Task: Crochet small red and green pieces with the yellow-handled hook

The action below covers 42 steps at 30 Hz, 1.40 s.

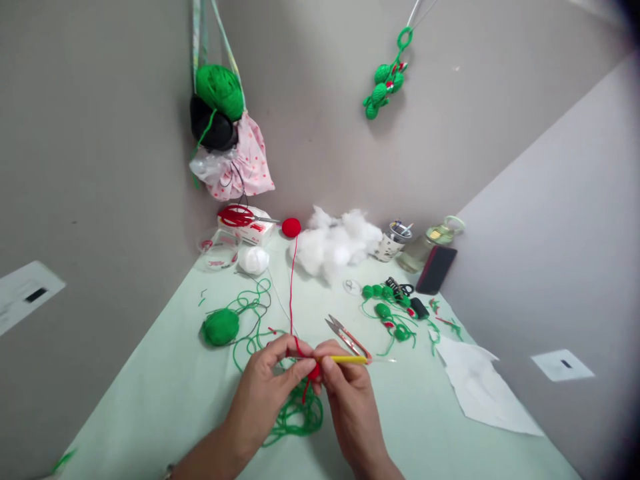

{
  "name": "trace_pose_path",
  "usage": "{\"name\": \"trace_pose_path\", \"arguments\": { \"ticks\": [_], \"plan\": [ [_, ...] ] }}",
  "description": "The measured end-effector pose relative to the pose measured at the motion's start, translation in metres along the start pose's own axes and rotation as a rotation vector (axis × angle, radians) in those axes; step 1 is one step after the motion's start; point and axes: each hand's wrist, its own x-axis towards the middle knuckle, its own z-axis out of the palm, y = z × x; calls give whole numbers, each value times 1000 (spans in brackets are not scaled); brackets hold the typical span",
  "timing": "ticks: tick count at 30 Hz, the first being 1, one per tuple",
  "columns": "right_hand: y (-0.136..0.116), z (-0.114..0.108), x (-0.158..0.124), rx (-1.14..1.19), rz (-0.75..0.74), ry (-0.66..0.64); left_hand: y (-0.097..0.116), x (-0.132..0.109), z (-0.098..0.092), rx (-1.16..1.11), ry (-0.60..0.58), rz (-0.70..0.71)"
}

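Close together above the table's near middle are both hands. Between the fingertips of my left hand (273, 370) is a small red crochet piece (313, 372), partly hidden by the fingers. A red yarn strand (292, 287) runs from there back to a red yarn ball (291, 227). My right hand (350, 393) pinches a crochet hook with a yellow handle (349, 359); its working end is at the red piece and mostly covered. Loose green yarn (300, 417) lies in loops beneath the hands. Thread snips (349, 337) rest just behind the right hand.
A green yarn ball (221, 327) sits at left. White stuffing (335, 243) is heaped at the back, beside a cup of pens (393, 241). Small green crocheted balls (384, 310) lie at right near a leaning phone (436, 269) and white paper (480, 387). Red scissors (237, 215) top a box.
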Motion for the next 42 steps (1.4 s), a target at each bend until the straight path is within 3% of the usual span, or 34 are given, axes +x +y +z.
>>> {"name": "trace_pose_path", "arguments": {
  "ticks": [4,8,14,20,24,29,32,38,42],
  "plan": [
    [16,-8,9,-131,14,11,-24,19,-10,-120,26,-88],
    [26,-10,13,-316,45,-86,-38,25,-15,-110,88,-137],
    [12,-13,3,-453,106,-67,-20,16,-10,-321,36,-254],
    [-32,-21,0,-244,204,-207,3,-1,-8,-484,-118,-250],
    [-47,-30,5,35,251,-181,-3,-5,7,-474,-149,-217],
    [-49,-42,7,301,275,-299,-16,5,27,-406,-225,-250],
    [-49,-51,12,227,288,-323,-21,14,34,-383,-290,-284],
    [-43,-67,28,145,306,-230,-30,29,40,-394,-292,-316],
    [-38,-72,32,68,336,-235,-40,32,38,-426,-320,-403]
  ]
}}
